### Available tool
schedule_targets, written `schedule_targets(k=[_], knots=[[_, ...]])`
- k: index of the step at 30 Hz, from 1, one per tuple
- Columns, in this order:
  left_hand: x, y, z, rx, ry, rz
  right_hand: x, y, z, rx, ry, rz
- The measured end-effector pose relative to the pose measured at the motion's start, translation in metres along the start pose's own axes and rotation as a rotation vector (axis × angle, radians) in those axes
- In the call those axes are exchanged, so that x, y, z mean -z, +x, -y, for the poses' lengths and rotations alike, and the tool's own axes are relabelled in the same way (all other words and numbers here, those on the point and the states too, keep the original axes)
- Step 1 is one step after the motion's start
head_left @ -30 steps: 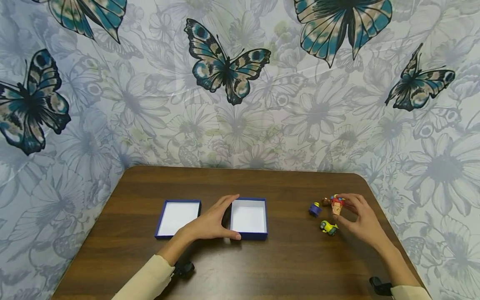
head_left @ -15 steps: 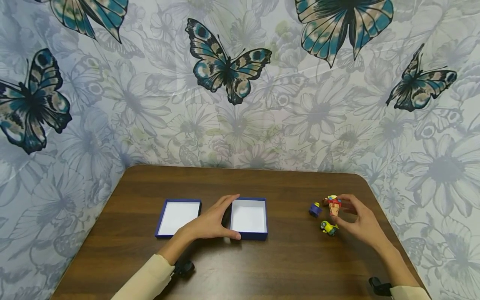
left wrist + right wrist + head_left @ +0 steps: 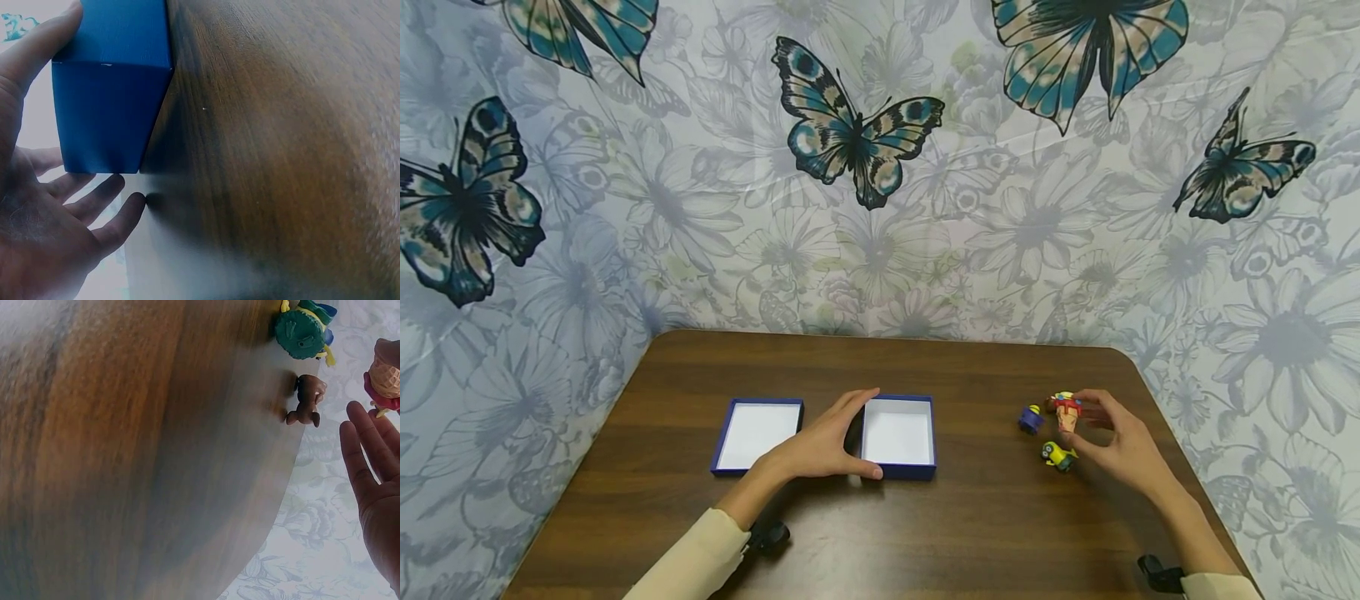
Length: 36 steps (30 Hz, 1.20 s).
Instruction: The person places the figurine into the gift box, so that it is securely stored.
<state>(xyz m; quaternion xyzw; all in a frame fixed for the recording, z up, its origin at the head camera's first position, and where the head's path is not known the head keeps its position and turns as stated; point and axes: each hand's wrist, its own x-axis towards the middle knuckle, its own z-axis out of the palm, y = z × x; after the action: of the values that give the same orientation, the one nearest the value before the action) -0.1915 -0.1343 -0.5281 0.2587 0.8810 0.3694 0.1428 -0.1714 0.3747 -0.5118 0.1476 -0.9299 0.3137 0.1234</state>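
My left hand (image 3: 816,446) holds the left side of a blue box (image 3: 910,472) with a white inside, its thumb at the near corner and its fingers at the far one. In the left wrist view the thumb lies along one blue wall (image 3: 103,115) of it. Over at the right, my right hand (image 3: 1116,442) pinches an ice-cream cone toy (image 3: 1067,417) with a waffle base and a red upper part. The right wrist view shows this cone (image 3: 386,380) raised off the table. Below it stands a small brown figure (image 3: 307,400), mostly hidden in the head view.
A second blue-edged, white-lined box part (image 3: 724,433) lies left of my left hand. A yellow-and-green toy figure (image 3: 1058,457) and a blue one with a yellow top (image 3: 1030,419) are beside my right hand. The wooden table (image 3: 970,533) meets a butterfly-print backdrop (image 3: 880,258).
The right hand has shifted the ice-cream cone toy slightly left, now covering more of the brown figure. My left hand and the boxes have stayed put.
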Motion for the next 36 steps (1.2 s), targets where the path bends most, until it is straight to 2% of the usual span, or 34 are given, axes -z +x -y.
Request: schedule_targets(k=[12, 19, 36], knots=[[0.001, -0.002, -0.001, -0.010, 0.000, 0.006, -0.005, 0.002, 0.008, -0.024, -0.005, 0.042], [0.001, -0.002, -0.001, -0.010, 0.002, 0.003, -0.007, 0.007, 0.016, 0.038, -0.034, 0.053], [0.000, 0.001, 0.004, -0.007, 0.001, -0.003, -0.018, 0.015, 0.032, 0.094, -0.079, 0.088]])
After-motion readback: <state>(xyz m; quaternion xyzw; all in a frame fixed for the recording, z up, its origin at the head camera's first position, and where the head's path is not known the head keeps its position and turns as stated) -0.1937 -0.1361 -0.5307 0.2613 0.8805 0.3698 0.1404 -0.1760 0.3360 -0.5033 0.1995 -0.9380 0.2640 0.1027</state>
